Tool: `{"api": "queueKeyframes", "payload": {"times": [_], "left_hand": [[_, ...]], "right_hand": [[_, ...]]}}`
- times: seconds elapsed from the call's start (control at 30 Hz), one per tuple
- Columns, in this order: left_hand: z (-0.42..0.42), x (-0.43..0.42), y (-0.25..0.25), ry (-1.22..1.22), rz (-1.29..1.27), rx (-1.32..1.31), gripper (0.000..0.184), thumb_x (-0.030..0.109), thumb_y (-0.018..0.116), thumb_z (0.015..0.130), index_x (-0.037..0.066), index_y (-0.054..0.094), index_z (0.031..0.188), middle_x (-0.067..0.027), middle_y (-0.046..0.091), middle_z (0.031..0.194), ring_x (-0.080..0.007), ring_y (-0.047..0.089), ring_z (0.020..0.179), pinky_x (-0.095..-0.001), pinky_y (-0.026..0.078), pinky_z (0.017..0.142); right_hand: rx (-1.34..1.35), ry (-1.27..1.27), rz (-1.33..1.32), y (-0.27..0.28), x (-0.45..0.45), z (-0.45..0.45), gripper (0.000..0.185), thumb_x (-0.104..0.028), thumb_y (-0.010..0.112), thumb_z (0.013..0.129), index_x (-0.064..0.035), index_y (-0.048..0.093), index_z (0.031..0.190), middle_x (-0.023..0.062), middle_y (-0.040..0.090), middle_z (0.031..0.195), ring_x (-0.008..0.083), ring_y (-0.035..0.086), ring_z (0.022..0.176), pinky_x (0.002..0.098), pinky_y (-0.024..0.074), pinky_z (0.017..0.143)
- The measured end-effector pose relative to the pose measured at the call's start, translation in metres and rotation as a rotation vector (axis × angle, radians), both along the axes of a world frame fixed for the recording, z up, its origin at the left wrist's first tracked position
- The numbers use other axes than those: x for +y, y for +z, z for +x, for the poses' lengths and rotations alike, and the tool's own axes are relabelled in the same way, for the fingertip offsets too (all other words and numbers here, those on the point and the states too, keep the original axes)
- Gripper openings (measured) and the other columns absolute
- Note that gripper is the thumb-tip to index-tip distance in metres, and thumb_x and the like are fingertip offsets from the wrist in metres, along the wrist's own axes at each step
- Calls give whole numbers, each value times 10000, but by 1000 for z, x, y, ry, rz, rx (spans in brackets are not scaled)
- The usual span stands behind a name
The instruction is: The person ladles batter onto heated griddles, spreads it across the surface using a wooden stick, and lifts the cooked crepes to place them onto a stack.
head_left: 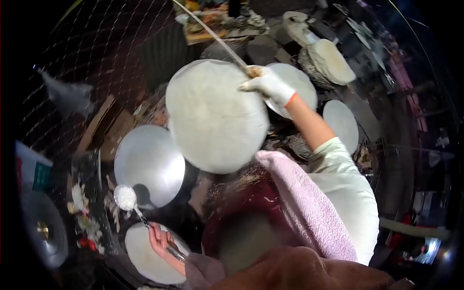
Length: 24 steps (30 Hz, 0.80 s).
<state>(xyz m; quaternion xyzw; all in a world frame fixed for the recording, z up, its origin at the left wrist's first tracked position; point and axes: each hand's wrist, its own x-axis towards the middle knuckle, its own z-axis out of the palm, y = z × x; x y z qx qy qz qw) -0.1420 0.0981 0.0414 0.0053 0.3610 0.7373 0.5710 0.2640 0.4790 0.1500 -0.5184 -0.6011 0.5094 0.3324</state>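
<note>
My left hand (pixel 162 241), bare, is wrapped round the handle of a ladle (pixel 126 198) at the lower left. White, wet-looking stuff fills its bowl, which is in front of the edge of a shiny metal lid (pixel 150 159). My right hand (pixel 270 86), in a white glove with an orange cuff, grips one end of a long, thin stick (pixel 212 36) that reaches up and left. Under its thumb is the edge of a large round white sheet (pixel 217 121), slightly blurred. Whether the glove holds the sheet too, I cannot tell. A smaller white round surface (pixel 150 263) lies under my left hand.
More pale discs, one behind my right hand (pixel 297 87) and another further right (pixel 341 126), stand near flat white pieces (pixel 331 62). Wire netting (pixel 96 53) hangs at the upper left, above cardboard (pixel 108 128). A pink towel (pixel 309 203) hangs over my right side.
</note>
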Motion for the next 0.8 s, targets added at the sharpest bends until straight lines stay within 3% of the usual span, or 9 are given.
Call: {"api": "queueKeyframes", "payload": {"times": [0.07, 0.13, 0.17, 0.23, 0.27, 0.33, 0.43, 0.53, 0.8], "left_hand": [[5, 22, -3, -111, 115, -49, 280, 241, 350, 1044, 9, 502, 1082, 16, 467, 690, -36, 339, 378, -208, 278, 380], [20, 37, -11, -177, 139, -17, 284, 240, 366, 1039, 3, 515, 1088, 22, 487, 709, -31, 341, 379, -210, 294, 392], [39, 48, -9, -147, 82, 2, 284, 240, 373, 1037, 3, 520, 1090, 28, 493, 711, -28, 342, 380, -209, 294, 394], [85, 69, 4, -78, -39, 47, 285, 241, 388, 1031, 2, 530, 1094, 39, 505, 716, -20, 345, 380, -208, 294, 397], [104, 76, -3, -97, 0, 53, 285, 241, 392, 1029, 2, 534, 1094, 43, 509, 716, -16, 348, 382, -207, 292, 398], [135, 88, -19, -133, 73, 65, 284, 241, 401, 1026, 3, 540, 1095, 51, 517, 716, -8, 355, 384, -205, 288, 398], [203, 103, -10, -113, 143, -37, 299, 222, 371, 1033, -31, 512, 1109, 26, 497, 709, -17, 374, 390, -206, 289, 415], [262, 105, -2, -43, 163, -52, 316, 210, 341, 1040, -63, 463, 1143, 7, 474, 735, -30, 394, 416, -214, 292, 430], [366, 75, 37, 127, 23, 20, 344, 218, 303, 1047, -66, 427, 1198, 8, 415, 718, -45, 422, 458, -222, 292, 428]], "right_hand": [[-359, -66, -105, 54, 10, 87, 549, -121, 802, 706, 59, 582, 1176, 30, 646, 991, 71, 579, 814, 245, 478, 673], [-258, -159, 253, 40, 38, 197, 517, -127, 788, 709, 74, 601, 1147, 43, 653, 1014, 111, 592, 806, 266, 488, 686], [-433, -170, 290, 42, 64, 263, 491, -113, 781, 700, 34, 620, 1140, 61, 670, 1007, 132, 603, 821, 280, 505, 743], [-814, -163, 457, 105, 69, 323, 357, -109, 768, 674, -24, 635, 995, 60, 669, 825, 120, 600, 777, 309, 500, 713], [-843, -193, 538, 119, 84, 362, 313, -131, 746, 692, -12, 621, 953, 79, 647, 782, 129, 593, 751, 327, 488, 685], [-1244, -191, 644, 161, 103, 405, 311, -162, 653, 763, -72, 602, 1057, 164, 656, 855, 330, 642, 785, 396, 505, 702], [-1405, -227, 729, 171, 125, 440, 399, -149, 599, 797, -144, 545, 1192, 182, 651, 1009, 398, 603, 930, 456, 480, 769], [-1577, -187, 771, 107, 175, 498, 342, -117, 499, 856, -145, 552, 1193, 179, 661, 895, 350, 653, 838, 456, 515, 705], [-1497, -207, 354, -126, 221, 604, 392, -128, 488, 878, -171, 479, 1267, 149, 612, 1091, 349, 649, 920, 458, 532, 755]]}}
